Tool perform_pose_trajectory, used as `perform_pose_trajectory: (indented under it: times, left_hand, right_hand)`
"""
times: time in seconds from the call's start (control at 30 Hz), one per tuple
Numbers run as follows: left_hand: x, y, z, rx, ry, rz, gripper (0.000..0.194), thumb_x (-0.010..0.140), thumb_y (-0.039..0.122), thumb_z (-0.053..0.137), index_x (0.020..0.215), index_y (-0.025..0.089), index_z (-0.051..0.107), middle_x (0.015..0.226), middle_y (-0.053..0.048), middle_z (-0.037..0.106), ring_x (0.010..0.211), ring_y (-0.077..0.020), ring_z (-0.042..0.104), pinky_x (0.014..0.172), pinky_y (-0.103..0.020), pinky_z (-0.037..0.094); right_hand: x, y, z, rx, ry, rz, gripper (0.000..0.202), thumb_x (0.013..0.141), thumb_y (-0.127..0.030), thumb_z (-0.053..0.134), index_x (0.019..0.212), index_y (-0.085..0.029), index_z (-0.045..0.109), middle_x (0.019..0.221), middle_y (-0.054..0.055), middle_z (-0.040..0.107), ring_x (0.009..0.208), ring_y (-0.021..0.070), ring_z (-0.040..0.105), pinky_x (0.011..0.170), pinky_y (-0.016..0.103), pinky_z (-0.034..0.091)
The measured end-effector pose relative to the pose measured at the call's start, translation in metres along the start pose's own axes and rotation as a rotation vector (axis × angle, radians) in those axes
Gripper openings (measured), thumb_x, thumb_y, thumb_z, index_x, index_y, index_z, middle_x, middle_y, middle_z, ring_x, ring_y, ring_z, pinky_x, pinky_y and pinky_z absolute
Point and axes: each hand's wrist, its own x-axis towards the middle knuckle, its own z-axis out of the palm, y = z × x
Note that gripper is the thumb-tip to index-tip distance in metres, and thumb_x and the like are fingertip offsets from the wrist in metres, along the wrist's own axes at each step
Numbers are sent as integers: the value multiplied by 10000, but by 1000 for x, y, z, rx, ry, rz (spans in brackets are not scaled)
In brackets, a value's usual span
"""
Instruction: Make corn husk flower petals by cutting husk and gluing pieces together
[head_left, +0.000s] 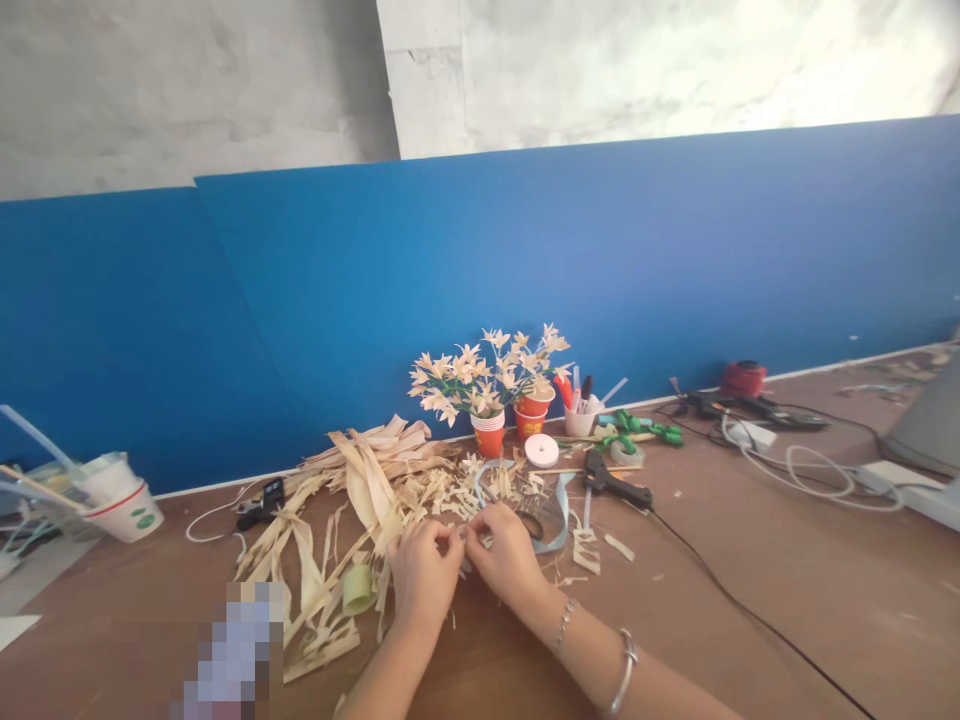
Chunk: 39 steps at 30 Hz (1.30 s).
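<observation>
My left hand [424, 572] and my right hand [505, 552] meet over the table, thumb and fingertips of each pinched together. Whatever is between the fingertips is too small and hidden to make out. Just beyond and to the left spreads a pile of dried husk strips [367, 480], pale and curling, like corn husk. A light blue ribbon [561, 512] loops behind my right hand. A black glue gun [616, 484] lies further right. Behind my hands, pale star-shaped flowers on green stems [480, 372] stand in a red paper cup [489, 438].
A green roll of tape [358, 590] lies left of my left hand. A white spool [541, 450] and a cup of pens [580, 420] stand at the back. Cables and a white power strip [911, 490] lie right, a white cup [124, 510] left. A blue partition [525, 240] edges the table [720, 620].
</observation>
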Motion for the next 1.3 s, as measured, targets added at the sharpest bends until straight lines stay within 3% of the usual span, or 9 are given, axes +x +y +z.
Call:
perform_pose_trajectory:
  times: [0.17,0.33,0.43,0.63,0.83,1.3]
  left_hand:
    - [6,-8,-5,-54,23,-43,110,702,178,572,602,217,598,639,-12,657,686,-230,604,699,-368,421]
    - [8,-11,-2,-393,-164,-69,119,767,260,556,751,197,656,760,-28,680,764,-209,625,710,-333,478]
    - [7,-10,1,-510,-212,-101,182,806,295,525,711,190,638,725,-19,665,724,-189,618,680,-303,482]
    - [7,-10,-2,-510,-237,-88,179,795,262,519,647,185,585,681,-7,621,702,-180,593,666,-287,466]
    - [7,-11,-1,-518,-289,-124,166,784,269,517,652,182,566,692,-8,603,718,-176,579,685,-287,456]
    - [5,-15,2,-547,-317,-156,239,792,361,500,644,184,563,678,-24,597,716,-189,580,631,-271,466]
  right_hand:
    - [2,0,-4,119,70,129,118,762,-170,517,655,-174,567,675,37,602,670,179,553,650,275,403]
    - [4,2,-7,305,-1,152,157,794,-256,534,674,-177,596,694,33,621,709,187,581,670,276,423]
    - [3,0,-8,305,-61,132,173,800,-267,530,676,-172,606,696,32,622,715,183,582,678,279,427]
    - [2,-2,-9,296,-99,109,140,798,-242,513,801,-174,635,796,42,647,767,181,587,682,269,432]
    - [2,-1,-9,270,-158,94,159,796,-218,498,703,-164,615,712,30,621,700,161,569,650,252,422]
    - [0,2,-9,155,-158,-33,135,808,-139,491,734,-166,600,728,35,604,720,161,555,673,254,413]
